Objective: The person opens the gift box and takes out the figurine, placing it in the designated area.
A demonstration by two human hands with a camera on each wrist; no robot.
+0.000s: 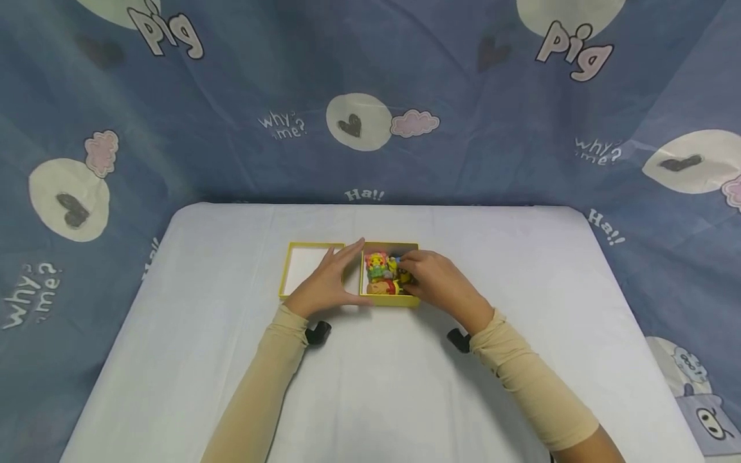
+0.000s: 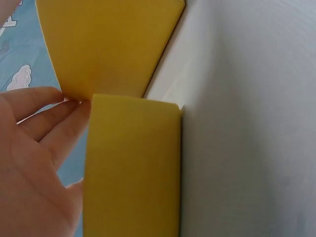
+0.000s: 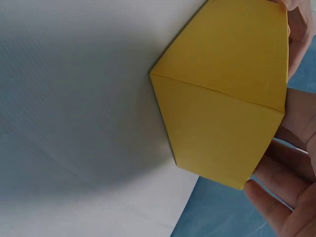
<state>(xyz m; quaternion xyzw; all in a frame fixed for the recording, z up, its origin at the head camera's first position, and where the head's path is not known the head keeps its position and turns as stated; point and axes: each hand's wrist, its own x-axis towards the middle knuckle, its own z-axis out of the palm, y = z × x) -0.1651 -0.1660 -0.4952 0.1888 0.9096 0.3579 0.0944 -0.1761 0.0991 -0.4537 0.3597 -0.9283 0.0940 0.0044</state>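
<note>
A shallow yellow box stands on the white-covered table, with several small colourful toy figures packed in it. The left hand spans its left side, fingers at the back corner and thumb at the front corner, holding it. From above, the right hand reaches over the right wall, thumb and fingertips around a small yellow toy figure mostly hidden by them. In the right wrist view the box's yellow walls hide the right fingertips; other fingers show past its right side.
Left of the box lies a matching yellow-rimmed tray-like part with a white inside, partly behind the left hand. The white tablecloth stretches around both. A blue printed curtain hangs along the back and sides of the table.
</note>
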